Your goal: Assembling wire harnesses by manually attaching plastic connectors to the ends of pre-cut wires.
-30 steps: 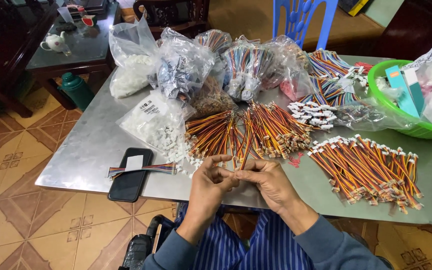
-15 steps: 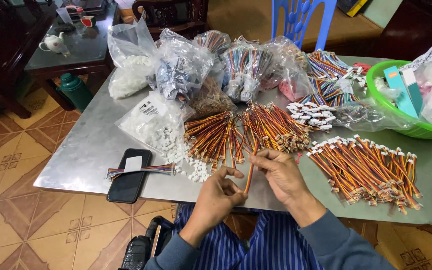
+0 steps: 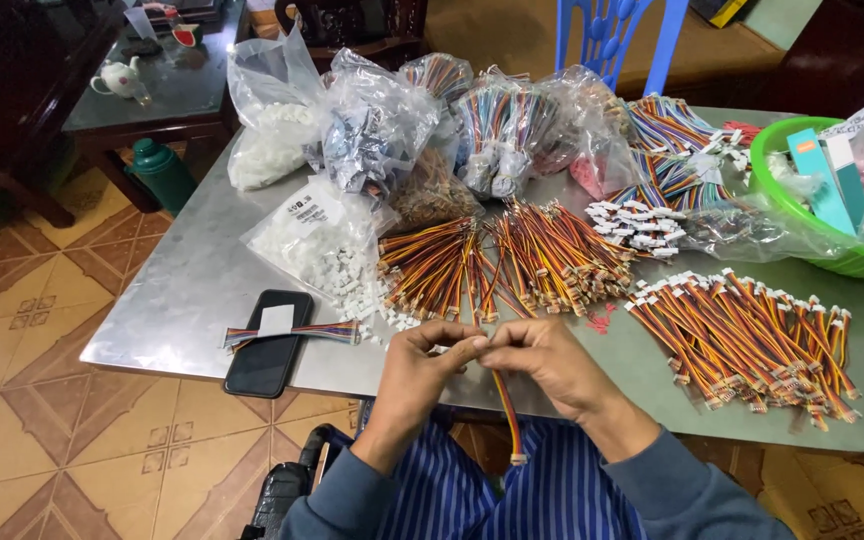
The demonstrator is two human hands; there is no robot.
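A tiled floor (image 3: 72, 440) in brown and cream patterns lies under a grey metal bench (image 3: 182, 300) crowded with wiring parts; a dark side table with a white teapot (image 3: 117, 77) stands at the far left, and a blue plastic chair (image 3: 617, 45) at the far edge.

In the head view, both hands meet just in front of the near edge of the bench. The left hand (image 3: 422, 365) and the right hand (image 3: 542, 360) are closed, fingertips pinched together on the top end of a short cable (image 3: 505, 410) of red, yellow and dark wires, which hangs straight down between them over a blue striped lap, a small connector at its lower end.

Just beyond the hands lies a loose heap of similar cables (image 3: 502, 265), spread fanwise. To the right, well apart, a second pile of cables with white connectors (image 3: 752, 335) lies in a neater row. To the left, a black phone (image 3: 269, 343) rests flat with a multicoloured ribbon cable (image 3: 297, 333) across it. Behind that is a clear bag of white plastic housings (image 3: 312, 245), some spilled beside it. Further back stand more clear bags of wires (image 3: 492, 125), and a green basin (image 3: 822, 225) holding boxes sits at the right edge.
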